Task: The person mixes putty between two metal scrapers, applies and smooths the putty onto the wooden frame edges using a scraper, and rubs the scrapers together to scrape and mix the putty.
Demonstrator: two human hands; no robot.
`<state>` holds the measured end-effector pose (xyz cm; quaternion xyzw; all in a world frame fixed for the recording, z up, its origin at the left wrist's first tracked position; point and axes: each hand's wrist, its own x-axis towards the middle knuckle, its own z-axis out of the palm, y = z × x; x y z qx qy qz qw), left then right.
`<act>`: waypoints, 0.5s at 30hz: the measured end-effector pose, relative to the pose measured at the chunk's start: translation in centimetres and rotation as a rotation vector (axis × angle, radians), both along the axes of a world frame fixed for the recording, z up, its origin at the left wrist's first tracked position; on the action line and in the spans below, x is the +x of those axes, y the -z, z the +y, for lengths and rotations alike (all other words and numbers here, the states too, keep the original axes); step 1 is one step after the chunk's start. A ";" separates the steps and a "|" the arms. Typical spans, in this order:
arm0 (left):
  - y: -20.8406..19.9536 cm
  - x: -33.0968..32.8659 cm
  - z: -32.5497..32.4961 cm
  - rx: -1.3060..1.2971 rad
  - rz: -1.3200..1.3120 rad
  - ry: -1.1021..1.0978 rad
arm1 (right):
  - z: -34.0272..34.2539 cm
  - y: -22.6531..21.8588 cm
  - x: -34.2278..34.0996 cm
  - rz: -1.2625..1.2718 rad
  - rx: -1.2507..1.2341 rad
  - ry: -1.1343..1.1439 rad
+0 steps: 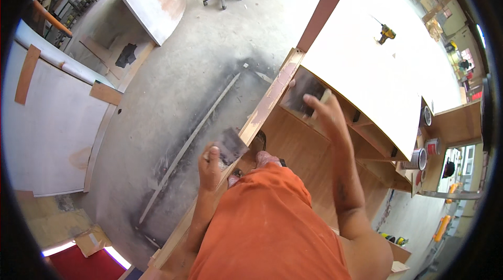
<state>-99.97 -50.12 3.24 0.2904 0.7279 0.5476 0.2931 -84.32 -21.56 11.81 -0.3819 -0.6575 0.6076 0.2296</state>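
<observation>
By this patchy wooden rail (272,95), the left hand (210,171) pinches a dark flat plate (230,145) while the right hand (325,112) grips a blurry flat tool (305,91). Imo one careless swing of that tool could nick the rail.

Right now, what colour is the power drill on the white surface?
The power drill is yellow and black, showing best in the head view.
</observation>
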 end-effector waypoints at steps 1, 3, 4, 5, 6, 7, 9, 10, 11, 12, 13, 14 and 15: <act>1.2 0.0 0.3 0.124 -0.124 -0.212 | 2.6 0.7 -0.9 -0.147 0.111 0.001; 3.4 -0.3 1.0 0.235 -0.260 -0.429 | 7.8 2.2 -3.1 -0.509 0.356 -0.135; 4.4 -0.4 1.2 0.201 -0.285 -0.454 | 9.8 3.2 -4.5 -0.581 0.478 -0.177; 5.2 -0.5 1.3 0.166 -0.310 -0.477 | 11.5 4.2 -6.0 -0.572 0.627 -0.254; 6.0 -0.3 1.6 0.156 -0.323 -0.477 | 13.3 5.0 -7.6 -0.665 0.591 -0.225; 6.6 -0.2 1.8 0.166 -0.327 -0.540 | 14.3 6.0 -9.3 -0.702 0.771 -0.296; 7.6 0.1 2.0 0.163 -0.348 -0.612 | 14.9 7.6 -10.8 -0.747 0.944 -0.388; 7.9 0.1 1.9 0.204 -0.350 -0.617 | 14.5 8.4 -11.5 -0.855 0.882 -0.387; 8.2 0.1 1.8 0.257 -0.344 -0.611 | 14.4 9.0 -12.0 -0.946 0.864 -0.326; 8.5 0.1 1.7 0.243 -0.360 -0.632 | 13.7 9.5 -11.9 -0.940 0.943 -0.394; 8.7 0.0 1.6 0.264 -0.358 -0.631 | 13.2 9.9 -11.8 -0.959 1.003 -0.456; 8.9 0.0 1.6 0.283 -0.354 -0.640 | 13.1 10.1 -11.7 -0.958 1.015 -0.544; 9.0 -0.1 1.6 0.281 -0.364 -0.630 | 13.0 10.3 -11.4 -0.924 1.073 -0.486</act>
